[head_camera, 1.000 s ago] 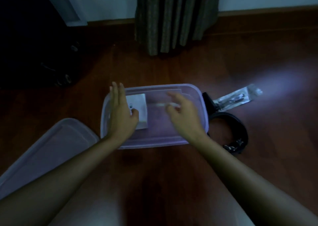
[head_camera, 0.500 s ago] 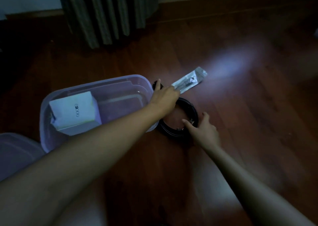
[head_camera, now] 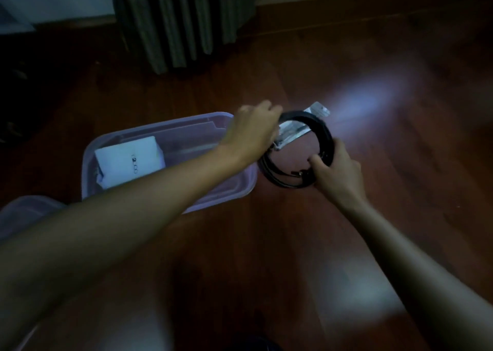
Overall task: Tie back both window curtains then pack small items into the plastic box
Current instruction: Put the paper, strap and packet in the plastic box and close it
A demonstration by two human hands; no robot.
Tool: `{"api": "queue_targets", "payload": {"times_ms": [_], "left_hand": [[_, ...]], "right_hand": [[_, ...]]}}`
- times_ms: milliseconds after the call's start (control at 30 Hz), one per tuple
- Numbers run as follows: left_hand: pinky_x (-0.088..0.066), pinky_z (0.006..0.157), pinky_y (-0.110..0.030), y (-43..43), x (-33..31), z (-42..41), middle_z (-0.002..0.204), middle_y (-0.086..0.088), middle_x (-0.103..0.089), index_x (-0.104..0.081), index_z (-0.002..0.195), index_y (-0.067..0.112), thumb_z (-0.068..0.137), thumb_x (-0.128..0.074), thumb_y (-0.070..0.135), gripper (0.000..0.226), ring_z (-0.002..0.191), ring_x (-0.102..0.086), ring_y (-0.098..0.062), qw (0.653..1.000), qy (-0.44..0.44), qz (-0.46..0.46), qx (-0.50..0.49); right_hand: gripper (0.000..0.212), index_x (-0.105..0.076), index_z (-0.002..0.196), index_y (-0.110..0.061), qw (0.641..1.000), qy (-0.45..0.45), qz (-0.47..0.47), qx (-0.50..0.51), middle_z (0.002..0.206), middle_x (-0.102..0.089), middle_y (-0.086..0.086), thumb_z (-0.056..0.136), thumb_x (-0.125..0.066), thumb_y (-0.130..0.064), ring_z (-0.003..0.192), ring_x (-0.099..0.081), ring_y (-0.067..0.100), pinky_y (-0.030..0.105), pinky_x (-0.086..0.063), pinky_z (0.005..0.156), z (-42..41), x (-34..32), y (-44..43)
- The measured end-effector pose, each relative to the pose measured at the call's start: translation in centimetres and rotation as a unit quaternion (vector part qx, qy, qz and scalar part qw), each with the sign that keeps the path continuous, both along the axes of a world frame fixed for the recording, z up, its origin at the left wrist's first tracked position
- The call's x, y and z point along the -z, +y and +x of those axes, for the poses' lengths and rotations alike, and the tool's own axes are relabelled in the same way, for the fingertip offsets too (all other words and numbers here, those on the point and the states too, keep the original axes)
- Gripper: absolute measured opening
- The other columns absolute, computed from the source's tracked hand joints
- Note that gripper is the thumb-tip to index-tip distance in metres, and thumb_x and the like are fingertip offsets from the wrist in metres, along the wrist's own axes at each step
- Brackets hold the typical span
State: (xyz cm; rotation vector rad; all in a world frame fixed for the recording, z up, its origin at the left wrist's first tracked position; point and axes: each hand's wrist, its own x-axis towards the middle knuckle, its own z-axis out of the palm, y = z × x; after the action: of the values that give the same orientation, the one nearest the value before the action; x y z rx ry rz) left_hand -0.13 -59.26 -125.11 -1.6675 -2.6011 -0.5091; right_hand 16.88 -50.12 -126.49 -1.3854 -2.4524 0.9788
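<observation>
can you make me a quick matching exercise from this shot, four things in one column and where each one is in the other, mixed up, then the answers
Things:
1. white box
2. black coiled cable
3. clear plastic packet
4. curtain

Places:
A. hanging down to the floor by the far wall
B. held by both hands, the left hand and the right hand, just right of the plastic box
C. inside the plastic box, at its left end
D. seen partly through the ring of the coil, its far end sticking out past it

Pairs: 1-C, 2-B, 3-D, 4-A
</observation>
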Motion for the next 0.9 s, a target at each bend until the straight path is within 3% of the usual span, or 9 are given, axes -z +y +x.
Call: {"api": "queue_targets", "payload": {"times_ms": [133,300,400,533,600,700,900], "left_hand": [[-0.049,0.077,-0.043,-6.7,-1.3,-3.7,0.109,-0.013,-0.06,-0.054,0.128,0.015,0.092,-0.057,0.021,0.037,0.098,-0.059,-0.035,0.994,-0.062,0.056,-0.064],[-0.051,0.075,-0.034,-13.8,1.2,-6.0,0.113,-0.009,-0.067,-0.056,0.128,0.016,0.092,-0.062,0.022,0.037,0.097,-0.063,-0.025,0.982,-0.129,0.03,-0.136],[-0.048,0.074,-0.033,-15.7,3.1,-7.3,0.104,-0.007,-0.071,-0.058,0.127,0.019,0.089,-0.064,0.026,0.039,0.094,-0.064,-0.026,0.985,-0.083,-0.028,-0.148],[-0.031,0.1,-0.044,-16.4,4.4,-8.2,0.105,-0.013,-0.066,-0.06,0.122,0.017,0.091,-0.059,0.032,0.035,0.111,-0.05,-0.033,0.979,0.01,-0.135,-0.15],[-0.018,0.112,-0.048,-16.2,4.6,-8.0,0.109,-0.014,-0.066,-0.058,0.125,0.017,0.092,-0.057,0.034,0.038,0.122,-0.044,-0.033,0.974,0.03,-0.173,-0.142],[-0.004,0.117,-0.052,-15.7,5.2,-8.0,0.111,-0.01,-0.067,-0.058,0.126,0.017,0.093,-0.055,0.036,0.038,0.129,-0.04,-0.03,0.963,0.044,-0.224,-0.139],[-0.002,0.117,-0.058,-14.6,5.1,-7.8,0.116,-0.011,-0.065,-0.061,0.117,0.013,0.089,-0.062,0.034,0.035,0.13,-0.039,-0.033,0.944,0.012,-0.269,-0.193]], "right_hand": [[0.039,-0.042,0.124,-0.028,0.99,-0.004,0.076,-0.12,0.085,-0.061,0.007,0.088,-0.051,-0.039,0.074,-0.056,0.032,0.037,-0.044,0.062,-4.6,-2.8,-2.8],[0.037,-0.042,0.119,-0.013,0.956,-0.063,0.116,-0.262,0.091,-0.062,0.014,0.092,-0.049,-0.038,0.074,-0.055,0.036,0.036,-0.036,0.06,-9.1,-1.2,-6.7],[0.04,-0.04,0.124,-0.01,0.942,-0.094,0.112,-0.302,0.081,-0.058,0.01,0.095,-0.049,-0.037,0.061,-0.043,0.028,0.034,-0.033,0.054,-10.6,0.4,-8.1],[0.039,-0.039,0.126,-0.004,0.93,-0.146,0.106,-0.321,0.069,-0.042,0.002,0.098,-0.046,-0.03,0.057,-0.04,0.025,0.031,-0.023,0.047,-12.4,2.8,-9.1],[0.033,-0.041,0.121,-0.001,0.925,-0.178,0.107,-0.318,0.078,-0.051,0.008,0.099,-0.045,-0.025,0.061,-0.042,0.025,0.03,-0.024,0.048,-13.2,3.5,-9.3],[0.033,-0.043,0.12,0.002,0.92,-0.204,0.099,-0.319,0.099,-0.061,0.018,0.098,-0.045,-0.022,0.072,-0.046,0.029,0.028,-0.026,0.049,-14.0,4.6,-9.1],[0.04,-0.042,0.13,0.003,0.906,-0.235,0.11,-0.333,0.116,-0.063,0.017,0.098,-0.049,-0.02,0.1,-0.063,0.033,0.032,-0.04,0.066,-14.7,5.7,-9.1]]}}
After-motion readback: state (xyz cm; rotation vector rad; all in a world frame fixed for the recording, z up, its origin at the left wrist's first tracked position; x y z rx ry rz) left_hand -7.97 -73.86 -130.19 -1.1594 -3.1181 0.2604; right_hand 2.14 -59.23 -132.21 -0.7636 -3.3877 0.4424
